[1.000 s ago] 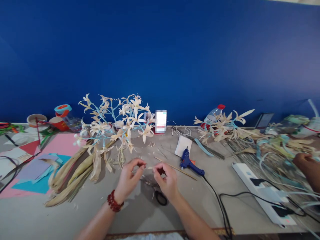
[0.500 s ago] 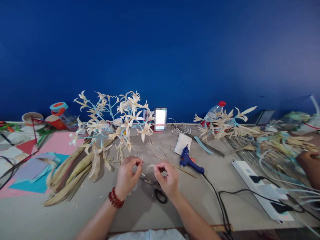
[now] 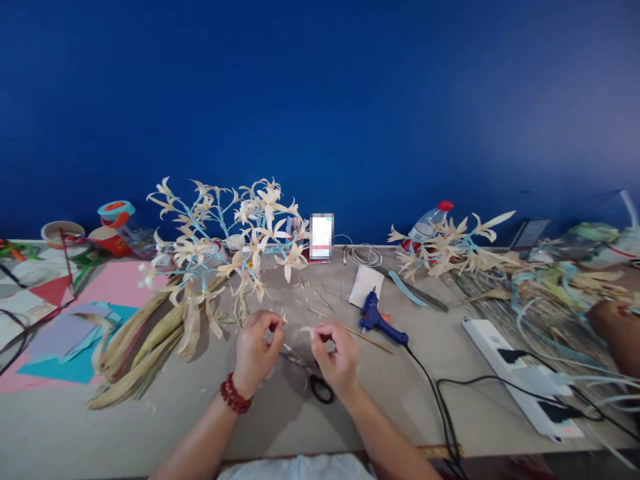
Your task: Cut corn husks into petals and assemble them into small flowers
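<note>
My left hand [image 3: 259, 352], with a red bead bracelet [image 3: 234, 393] at the wrist, is closed in a pinch. Thin pale wisps show at its fingertips, too small to make out. Opposite it, my right hand [image 3: 336, 355] pinches a small pale strip [image 3: 305, 329], which points towards the left hand; a gap separates the two. Under and between the hands lie scissors with black handles [image 3: 321, 389], partly hidden. Just beyond stands a spray of cream husk-like flowers [image 3: 273, 230] on light blue stems.
Right of my hands lie a blue glue gun [image 3: 380, 320], a thin wooden stick [image 3: 370, 341] and a white power strip [image 3: 520, 380] with cables. Dried husks [image 3: 145, 353] and coloured paper [image 3: 55, 370] lie left. At far right is another person's hand [image 3: 613, 327]. A phone [image 3: 321, 237] stands by the wall.
Hardly anything differs. My right hand and its strip have shifted very slightly right, and both hands keep their pinches.
</note>
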A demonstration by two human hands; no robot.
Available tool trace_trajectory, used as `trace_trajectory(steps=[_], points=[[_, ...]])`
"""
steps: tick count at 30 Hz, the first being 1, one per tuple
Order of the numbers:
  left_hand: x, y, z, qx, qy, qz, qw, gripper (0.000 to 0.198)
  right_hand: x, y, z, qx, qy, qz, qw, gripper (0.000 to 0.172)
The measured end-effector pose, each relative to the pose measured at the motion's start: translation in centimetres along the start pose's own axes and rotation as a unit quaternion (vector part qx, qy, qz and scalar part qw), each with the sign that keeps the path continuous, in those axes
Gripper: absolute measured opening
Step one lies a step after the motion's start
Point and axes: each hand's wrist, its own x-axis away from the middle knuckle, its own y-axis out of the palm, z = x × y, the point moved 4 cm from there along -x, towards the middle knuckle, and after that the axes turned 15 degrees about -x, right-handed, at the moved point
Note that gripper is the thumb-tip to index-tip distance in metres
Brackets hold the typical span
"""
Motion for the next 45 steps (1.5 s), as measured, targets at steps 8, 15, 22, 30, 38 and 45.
trace_trajectory(steps=[8, 15, 22, 30, 38, 45], points=[[0.1, 0.6, 2.3, 0.068, 0.034, -0.055, 0.996, 0.015, 0.7, 1.1, 0.7, -0.004, 0.03, -0.053, 0.998, 0.007], [0.7, 0.4, -0.2, 0.023, -0.02, 0.011, 0.999, 0.012, 0.3, 0.4, -0.1, -0.002, -0.003, 0.001, 1.0, 0.008], [0.6, 0.6, 2.3, 0.062, 0.05, -0.02, 0.997, 0.011, 0.7, 1.1, 0.4, -0.011, 0.024, -0.037, 0.999, 0.007], [1.0, 0.7, -0.2, 0.046, -0.034, 0.024, 0.998, 0.014, 0.5, 0.2, 0.1, 0.005, -0.007, 0.023, 1.0, 0.009], [0.7, 0.6, 2.3, 0.061, 0.047, -0.004, 0.997, 0.009, 1.0, 1.2, 0.3, 0.005, 0.0, -0.029, 1.0, 0.008], [0.8, 0.6, -0.1, 0.018, -0.018, 0.045, 0.999, 0.011, 0.9, 0.8, 0.3, 0.01, -0.014, -0.012, 1.0, 0.007]])
